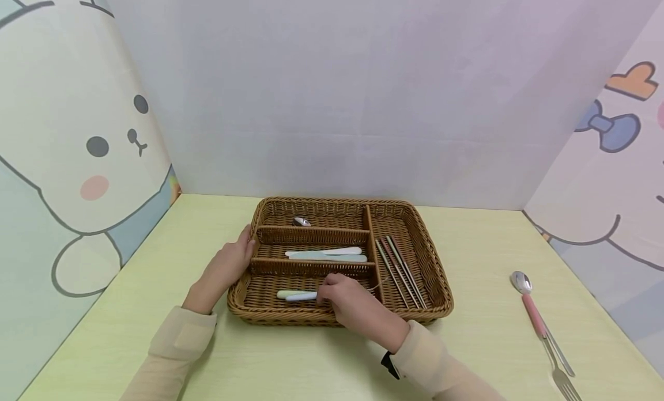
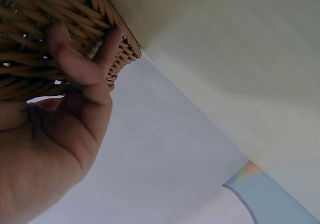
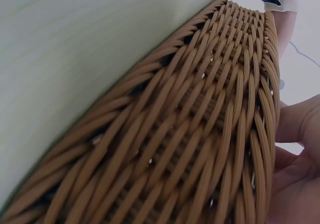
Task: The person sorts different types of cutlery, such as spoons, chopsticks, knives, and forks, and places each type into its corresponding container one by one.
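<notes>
A brown wicker basket [image 1: 339,317] with divided compartments sits on the table. My left hand [image 1: 228,265] grips its left side; in the left wrist view, bent fingers [image 2: 80,67] lie against the woven wall. Over the front compartment, my right hand [image 1: 350,306] pinches a fork with a light blue handle [image 1: 301,297], its tines showing beyond the hand. A pale yellow handle [image 1: 287,293] lies close behind the blue one. In the right wrist view, the basket's wall [image 3: 200,109] hides most of the right hand [image 3: 297,159].
Knives with white [image 1: 344,251] and pale green [image 1: 332,256] handles lie in the middle compartment, a spoon [image 1: 301,222] in the back one. Several chopsticks [image 1: 402,268] fill part of the right compartment. On the table at right are a pink-handled spoon [image 1: 521,282] and a fork [image 1: 562,381].
</notes>
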Action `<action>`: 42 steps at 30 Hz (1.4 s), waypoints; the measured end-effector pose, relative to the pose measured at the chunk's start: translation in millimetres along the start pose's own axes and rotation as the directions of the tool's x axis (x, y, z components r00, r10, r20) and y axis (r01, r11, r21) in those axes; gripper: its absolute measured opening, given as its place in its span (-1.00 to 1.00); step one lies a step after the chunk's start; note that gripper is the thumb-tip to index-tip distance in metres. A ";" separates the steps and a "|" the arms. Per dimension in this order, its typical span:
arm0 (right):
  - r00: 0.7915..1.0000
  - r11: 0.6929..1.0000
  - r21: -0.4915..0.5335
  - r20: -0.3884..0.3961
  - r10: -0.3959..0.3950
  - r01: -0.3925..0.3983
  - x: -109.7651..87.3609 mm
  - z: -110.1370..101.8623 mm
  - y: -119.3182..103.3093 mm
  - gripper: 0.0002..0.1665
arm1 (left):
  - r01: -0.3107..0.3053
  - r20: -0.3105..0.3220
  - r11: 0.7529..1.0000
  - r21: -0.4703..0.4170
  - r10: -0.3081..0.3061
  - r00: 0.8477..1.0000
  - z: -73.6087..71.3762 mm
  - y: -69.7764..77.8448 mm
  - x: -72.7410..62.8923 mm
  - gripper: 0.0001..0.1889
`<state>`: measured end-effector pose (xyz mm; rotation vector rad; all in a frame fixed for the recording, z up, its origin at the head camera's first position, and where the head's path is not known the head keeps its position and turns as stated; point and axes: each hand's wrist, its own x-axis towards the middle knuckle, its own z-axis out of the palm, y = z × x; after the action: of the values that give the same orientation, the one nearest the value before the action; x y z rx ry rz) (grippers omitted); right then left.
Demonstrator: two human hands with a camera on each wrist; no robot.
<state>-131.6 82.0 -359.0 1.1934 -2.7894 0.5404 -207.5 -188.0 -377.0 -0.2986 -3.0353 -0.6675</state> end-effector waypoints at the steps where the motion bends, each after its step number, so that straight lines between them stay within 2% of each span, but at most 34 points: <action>1: 1.000 1.000 0.009 0.012 0.001 -0.002 1.0 0.8 -0.7 -0.65 | -0.001 -0.002 1.000 0.001 0.001 1.000 0.2 -0.1 -0.1 -0.44; 5: 0.999 0.999 0.037 0.048 -0.003 0.001 4.4 3.7 -2.6 -0.68 | -0.008 -0.007 1.000 0.003 0.008 1.000 0.8 -0.4 -0.6 -0.45; 13: 0.994 0.997 0.074 0.109 -0.020 0.012 8.4 5.6 -4.0 -0.56 | -0.011 -0.008 1.000 -0.001 0.011 1.000 0.2 1.0 -1.7 -0.45; 21: 0.986 0.991 0.130 0.162 -0.033 0.012 12.7 4.3 -2.5 -0.56 | 0.000 0.003 1.000 -0.005 0.000 1.000 -0.8 0.9 -0.9 -0.45; 25: 0.977 0.985 0.170 0.210 -0.029 -0.007 13.5 3.8 -1.2 -0.51 | -0.003 0.005 1.000 -0.004 0.003 1.000 -0.3 0.5 -0.5 -0.45; 32: 0.959 0.985 0.169 0.282 -0.005 -0.045 13.5 3.3 1.1 -0.48 | 0.001 0.008 1.000 -0.003 -0.001 1.000 -0.6 0.3 0.1 -0.44; 42: 0.950 0.976 0.197 0.312 0.027 -0.092 13.4 2.8 3.0 -0.48 | 0.002 0.005 1.000 -0.003 -0.002 1.000 -0.1 -0.9 0.6 -0.44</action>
<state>-143.0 73.7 -360.0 1.3410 -3.1025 0.7272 -208.2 -188.7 -377.2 -0.2980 -3.0395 -0.6719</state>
